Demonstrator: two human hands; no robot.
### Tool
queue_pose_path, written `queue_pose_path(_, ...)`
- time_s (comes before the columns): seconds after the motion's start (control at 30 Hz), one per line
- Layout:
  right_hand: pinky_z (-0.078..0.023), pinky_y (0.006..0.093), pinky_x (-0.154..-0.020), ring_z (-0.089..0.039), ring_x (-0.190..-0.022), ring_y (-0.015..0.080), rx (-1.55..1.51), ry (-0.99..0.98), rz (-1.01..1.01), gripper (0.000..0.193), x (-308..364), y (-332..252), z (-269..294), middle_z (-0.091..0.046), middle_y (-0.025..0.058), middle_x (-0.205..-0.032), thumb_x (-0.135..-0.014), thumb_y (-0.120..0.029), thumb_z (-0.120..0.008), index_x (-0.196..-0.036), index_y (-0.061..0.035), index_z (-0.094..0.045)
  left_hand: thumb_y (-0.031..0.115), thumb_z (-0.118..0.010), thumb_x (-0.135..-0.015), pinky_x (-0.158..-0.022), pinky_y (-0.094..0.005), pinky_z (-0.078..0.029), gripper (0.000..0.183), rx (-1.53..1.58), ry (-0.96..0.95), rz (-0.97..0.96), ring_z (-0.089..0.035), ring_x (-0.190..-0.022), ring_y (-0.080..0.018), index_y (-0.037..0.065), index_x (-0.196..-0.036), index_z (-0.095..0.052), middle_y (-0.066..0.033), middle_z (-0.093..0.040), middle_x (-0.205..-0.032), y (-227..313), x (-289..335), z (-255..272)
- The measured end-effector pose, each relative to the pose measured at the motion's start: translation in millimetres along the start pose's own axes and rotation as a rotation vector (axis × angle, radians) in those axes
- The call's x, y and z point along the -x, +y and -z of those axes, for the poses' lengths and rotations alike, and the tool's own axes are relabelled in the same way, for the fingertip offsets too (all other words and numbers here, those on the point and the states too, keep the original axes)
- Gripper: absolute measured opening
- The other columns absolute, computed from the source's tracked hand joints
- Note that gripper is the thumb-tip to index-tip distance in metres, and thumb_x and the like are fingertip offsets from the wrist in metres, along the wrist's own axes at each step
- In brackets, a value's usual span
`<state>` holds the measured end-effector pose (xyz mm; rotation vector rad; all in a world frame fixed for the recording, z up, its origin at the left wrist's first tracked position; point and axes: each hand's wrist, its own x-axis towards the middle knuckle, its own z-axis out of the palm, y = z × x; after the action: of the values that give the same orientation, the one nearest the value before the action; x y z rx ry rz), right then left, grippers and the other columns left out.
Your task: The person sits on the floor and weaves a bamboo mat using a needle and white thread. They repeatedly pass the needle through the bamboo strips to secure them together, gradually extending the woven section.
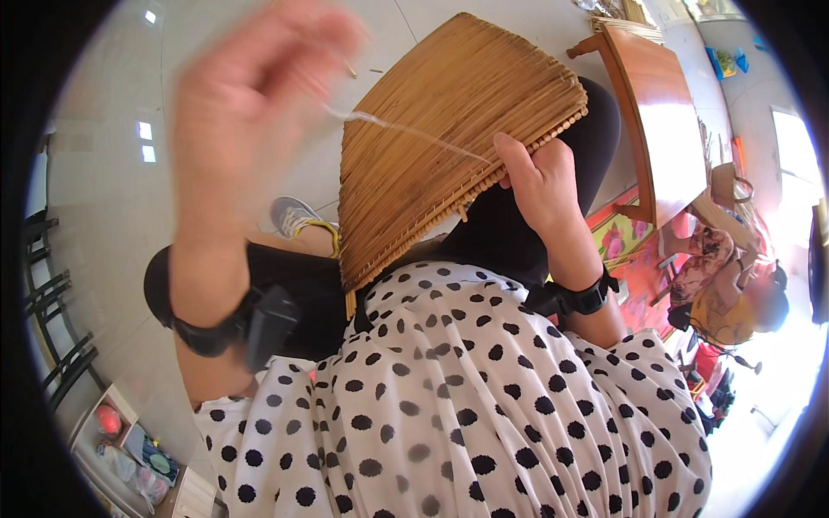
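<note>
Shiny pale tiles cover the floor point(121, 216) all around me. Some black chairs point(73, 371) are far off to my left. On my right is a brown wooden table point(661, 112) with light shining on its top. Near it are a woven basket point(724, 186) and a bright mat point(626, 237) with flowers on it. Another person point(725, 311) in a yellow top is over there too.

The big straw piece point(449, 104) is shaped like a fan. It is over my lap, between my two hands, with its thin end near my tummy and its wide end away from me. My right hand point(540, 177) pinches its right edge, thumb on top. My left hand point(263, 73) is up in the air, off the straw, and looks blurry. Its fingers curl around a white thread point(414, 134), which runs down to the straw by my right thumb.
</note>
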<state>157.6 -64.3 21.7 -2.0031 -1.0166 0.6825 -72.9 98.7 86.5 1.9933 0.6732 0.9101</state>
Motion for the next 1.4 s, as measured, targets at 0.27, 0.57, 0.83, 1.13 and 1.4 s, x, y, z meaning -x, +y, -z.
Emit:
queue_pose_path(0.27,-0.051,0.0342,-0.060,-0.057,-0.059,0.0154,-0.103,-0.003,0.007,0.025,-1.0,-6.5,-0.7,-0.063,0.0161,-0.065,-0.089,-0.015,-0.062,-0.083,0.0088,-0.065,0.008,-0.065,-0.081,-0.053,-0.0391,-0.049,0.002,-0.330,-0.299,-0.217,-0.063,-0.060,-0.0287,0.009,-0.082,-0.066,-0.0064,-0.056,-0.066,-12.3,36.5,-64.3)
queue_pose_path(0.57,-0.046,0.0268,-0.057,-0.059,-0.063,0.0100,-0.074,-0.041,0.030,0.019,3.5,-7.5,2.0,-0.066,0.0044,-0.074,-0.094,-0.011,-0.061,-0.090,0.0059,-0.068,0.005,-0.070,-0.077,-0.051,-0.0370,-0.048,0.009,-0.373,-0.282,-0.266,-0.061,-0.059,-0.0264,0.009,-0.084,-0.066,-0.0053,-0.057,-0.066,-10.3,30.7,-66.6)
queue_pose_path(0.83,-0.051,0.0335,-0.059,-0.059,-0.059,0.0158,-0.101,-0.002,0.049,0.021,3.0,-8.6,-0.4,-0.064,0.0151,-0.066,-0.088,-0.012,-0.062,-0.084,0.0078,-0.065,0.009,-0.067,-0.075,-0.050,-0.0382,-0.048,0.008,-0.378,-0.265,-0.285,-0.061,-0.058,-0.0278,0.010,-0.073,-0.059,-0.0056,-0.053,-0.063,-9.2,29.7,-69.0)
queue_pose_path(1.13,-0.052,0.0335,-0.060,-0.061,-0.059,0.0180,-0.095,-0.018,0.046,0.022,2.9,-9.7,-1.0,-0.064,0.0155,-0.066,-0.088,-0.013,-0.061,-0.083,0.0073,-0.066,0.009,-0.067,-0.076,-0.050,-0.0379,-0.048,0.010,-0.394,-0.268,-0.292,-0.061,-0.058,-0.0274,0.010,-0.072,-0.058,-0.0053,-0.053,-0.063,-9.2,31.1,-69.1)
queue_pose_path(1.4,-0.052,0.0341,-0.060,-0.061,-0.059,0.0187,-0.070,-0.025,0.041,0.022,2.7,-10.8,-0.3,-0.064,0.0160,-0.065,-0.088,-0.014,-0.061,-0.082,0.0071,-0.065,0.009,-0.067,-0.075,-0.050,-0.0371,-0.048,0.010,-0.426,-0.269,-0.301,-0.061,-0.058,-0.0259,0.010,-0.072,-0.058,-0.0044,-0.053,-0.063,-8.0,31.9,-68.0)
